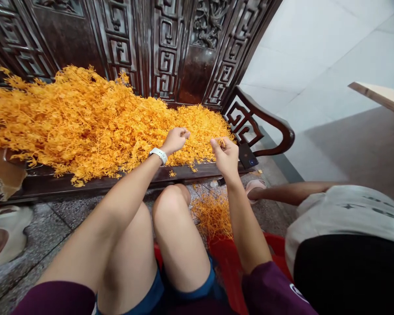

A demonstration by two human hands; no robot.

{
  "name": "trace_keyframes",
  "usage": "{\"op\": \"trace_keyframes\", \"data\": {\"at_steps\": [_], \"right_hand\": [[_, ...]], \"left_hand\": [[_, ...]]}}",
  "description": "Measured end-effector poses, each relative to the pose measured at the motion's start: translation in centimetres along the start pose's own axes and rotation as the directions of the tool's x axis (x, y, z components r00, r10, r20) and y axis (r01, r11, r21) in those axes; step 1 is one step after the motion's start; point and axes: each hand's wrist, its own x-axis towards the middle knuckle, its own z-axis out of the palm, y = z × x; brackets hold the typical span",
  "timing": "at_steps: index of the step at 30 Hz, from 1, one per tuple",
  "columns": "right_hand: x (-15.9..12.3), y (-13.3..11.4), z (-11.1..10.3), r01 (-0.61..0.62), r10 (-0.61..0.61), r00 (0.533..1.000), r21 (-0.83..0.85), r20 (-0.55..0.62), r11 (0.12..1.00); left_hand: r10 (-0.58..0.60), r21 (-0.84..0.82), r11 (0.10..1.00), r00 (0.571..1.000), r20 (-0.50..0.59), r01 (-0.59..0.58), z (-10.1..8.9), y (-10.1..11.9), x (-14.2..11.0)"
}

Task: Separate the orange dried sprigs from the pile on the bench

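Seated at a dark carved-wood worktop (95, 184), a person in purple sleeves works w/ bare hands near center frame. The R hand (226, 155), just right of center, has thumb & forefinger pinched on a small orange sprig (221, 142), partly hidden by the fingers. The L hand (176, 140), white watch (158, 155) at the wrist, hangs curled over the pile's front, fingertips drawn close; can't tell from here if it holds anything. The pile of orange sprigs (95, 122) runs from far left to right of center, w/ finer, shorter bits at its right end. More orange strands (213, 214) lie low, beside the knees. Pcs look like thin molded plastic: prob. v. light, springy rather than stiff, a bit smooth, apt to snag on each other; fine tips may snap or bend. Best grip, by the look of it: fingertip pinch on the stem, not the splayed ends. At right, another person's light shorts (341, 210).
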Motion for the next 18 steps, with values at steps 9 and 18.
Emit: {"op": "trace_keyframes", "data": {"at_steps": [9, 18], "right_hand": [[-10.8, -9.8, 2.8, 0.192, -0.500, 0.360, 0.461, 0.788, 0.866], [-3.6, -9.7, -1.2, -0.431, -0.204, 0.696, 0.628, 0.688, 0.649]], "left_hand": [[-0.315, -0.182, 0.945, 0.909, -0.273, 0.272, 0.4, -1.2, 1.9], [-0.305, -0.185, 0.947, 0.914, -0.266, 0.262, -2.0, -3.4, 1.2]]}}
